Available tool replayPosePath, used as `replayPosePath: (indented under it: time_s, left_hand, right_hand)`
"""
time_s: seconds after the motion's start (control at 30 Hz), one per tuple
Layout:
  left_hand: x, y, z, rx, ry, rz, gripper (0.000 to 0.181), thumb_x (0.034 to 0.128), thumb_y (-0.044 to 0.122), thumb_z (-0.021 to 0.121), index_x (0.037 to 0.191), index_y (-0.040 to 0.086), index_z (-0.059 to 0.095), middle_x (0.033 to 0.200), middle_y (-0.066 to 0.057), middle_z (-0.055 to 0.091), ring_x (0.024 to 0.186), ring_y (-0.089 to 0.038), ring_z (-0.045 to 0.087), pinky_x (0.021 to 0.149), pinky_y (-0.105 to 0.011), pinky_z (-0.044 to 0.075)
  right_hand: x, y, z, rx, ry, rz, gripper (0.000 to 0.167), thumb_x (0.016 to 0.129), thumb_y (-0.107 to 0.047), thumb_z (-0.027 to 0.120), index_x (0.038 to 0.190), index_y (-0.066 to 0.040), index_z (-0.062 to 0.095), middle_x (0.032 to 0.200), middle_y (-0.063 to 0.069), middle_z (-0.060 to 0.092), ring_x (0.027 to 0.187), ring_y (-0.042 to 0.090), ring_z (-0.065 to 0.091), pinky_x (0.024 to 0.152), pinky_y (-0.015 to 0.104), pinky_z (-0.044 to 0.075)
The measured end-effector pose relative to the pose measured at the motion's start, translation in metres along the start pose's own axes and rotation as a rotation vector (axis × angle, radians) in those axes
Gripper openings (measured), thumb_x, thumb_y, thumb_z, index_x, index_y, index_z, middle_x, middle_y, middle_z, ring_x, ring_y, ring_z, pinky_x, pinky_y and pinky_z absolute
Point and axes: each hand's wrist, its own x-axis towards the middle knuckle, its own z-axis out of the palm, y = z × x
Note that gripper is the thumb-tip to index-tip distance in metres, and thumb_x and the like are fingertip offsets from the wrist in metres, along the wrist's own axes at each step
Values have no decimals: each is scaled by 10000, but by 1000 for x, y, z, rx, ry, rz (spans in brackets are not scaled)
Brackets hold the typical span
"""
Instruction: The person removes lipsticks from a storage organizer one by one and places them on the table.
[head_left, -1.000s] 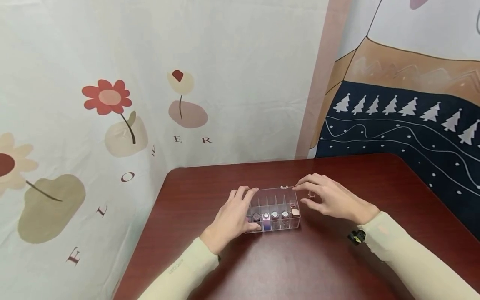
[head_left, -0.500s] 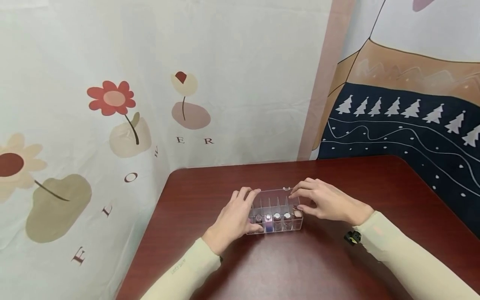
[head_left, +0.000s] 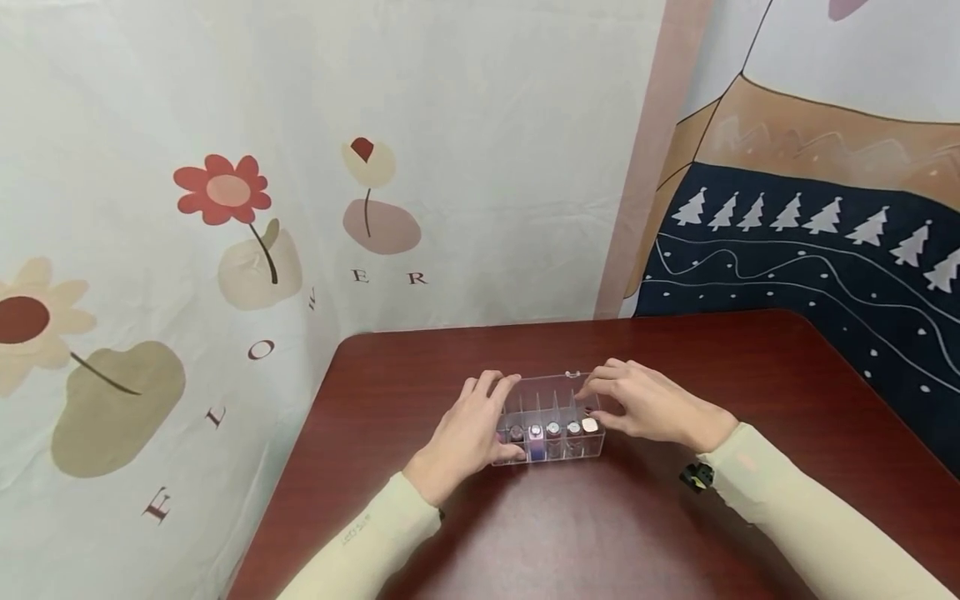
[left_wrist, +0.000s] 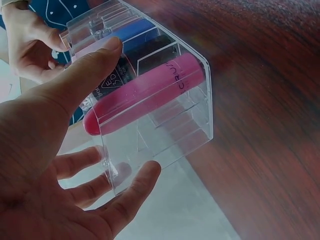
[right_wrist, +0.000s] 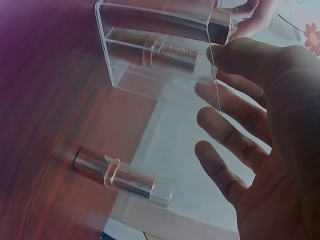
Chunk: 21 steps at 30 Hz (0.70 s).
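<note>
A clear divided lipstick organizer (head_left: 542,417) stands on the table with several lipsticks upright in its front compartments. My left hand (head_left: 461,433) grips its left end, thumb in front and fingers behind. In the left wrist view that thumb lies across the tubes beside a pink lipstick (left_wrist: 145,92). My right hand (head_left: 648,402) is at the organizer's right end, fingers spread and thumb at the rim. In the right wrist view, a copper lipstick (right_wrist: 150,52) stands in a back compartment near the thumb tip. Whether the thumb touches it, I cannot tell.
Another lipstick (right_wrist: 120,175) with a clear end stands on the table beyond the organizer, mostly hidden by the right hand in the head view. The clear top of a tube (head_left: 572,375) shows at the organizer's back edge. A printed cloth (head_left: 480,167) hangs behind the table.
My right hand has moved left, from just beside the organizer onto its right end. The left hand keeps its grip, and the organizer stays in place; the whole view shifts slightly.
</note>
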Motion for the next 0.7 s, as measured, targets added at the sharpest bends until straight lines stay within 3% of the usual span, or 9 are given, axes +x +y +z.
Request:
replayPosePath:
  time_s: [0.3,0.7]
  left_hand:
    - [-1,1,-2,-2,-3,5,1140,763,439,1118,1695,117,545,1612,-198,606,1338,-439,645,859,-490,731]
    - [-1,1,-1,1,-1,-2,1141,757,434,1122,1693,131,545,1606,-182,607,1324,-426,642,830,-480,727]
  right_hand:
    - [-1,-2,9,33,0,17,276,968,-100,901,1231,-183,888,1152,-53,837,1009,137,703,856,384,645]
    - [-2,-2,9,13,14,3,255,978,-106,902,1226,-165,886,1140,-37,832,1027,161,739,899,425,678]
